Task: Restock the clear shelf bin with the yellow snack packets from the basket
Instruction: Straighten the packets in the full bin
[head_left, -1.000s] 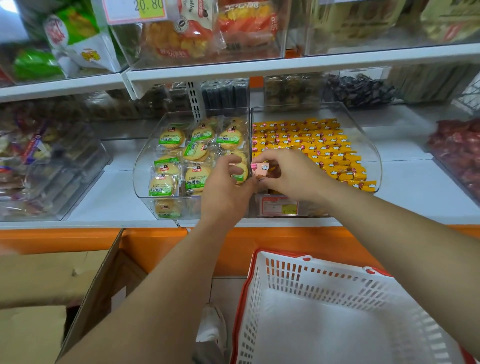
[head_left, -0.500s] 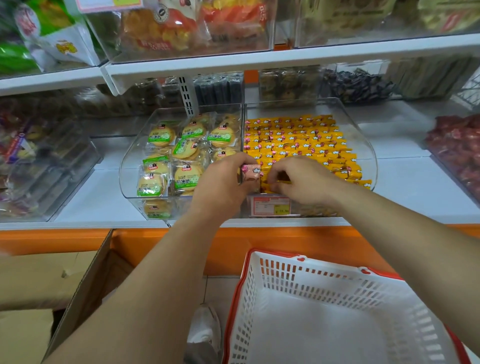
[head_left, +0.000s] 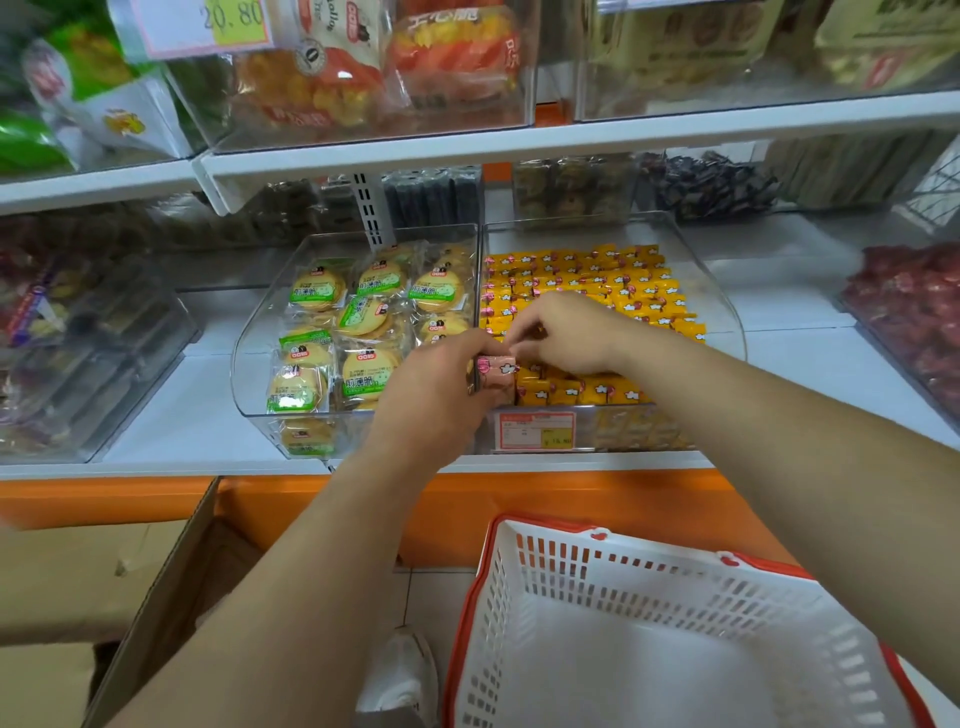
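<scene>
A clear shelf bin (head_left: 724, 317) on the middle shelf holds several rows of small yellow snack packets (head_left: 613, 291). My left hand (head_left: 441, 384) grips a small stack of packets (head_left: 496, 371) at the bin's front left corner. Just right of it, my right hand (head_left: 566, 332) hovers over the front rows with curled fingers pinching at a packet; what it holds is mostly hidden. The white basket with a red rim (head_left: 649, 582) sits below on the floor, and its visible inside shows no packets.
A second clear bin (head_left: 254, 332) of green-labelled round biscuits stands directly left. A price tag (head_left: 535, 430) is on the yellow bin's front. An open cardboard box (head_left: 130, 597) lies at lower left. Dark red sweets (head_left: 914, 317) fill a bin at right. My shoe (head_left: 400, 675) shows beside the basket.
Both hands stay at the bin's front left corner. The right hand has lifted slightly over the rows, and the left keeps its stack against the bin's left wall.
</scene>
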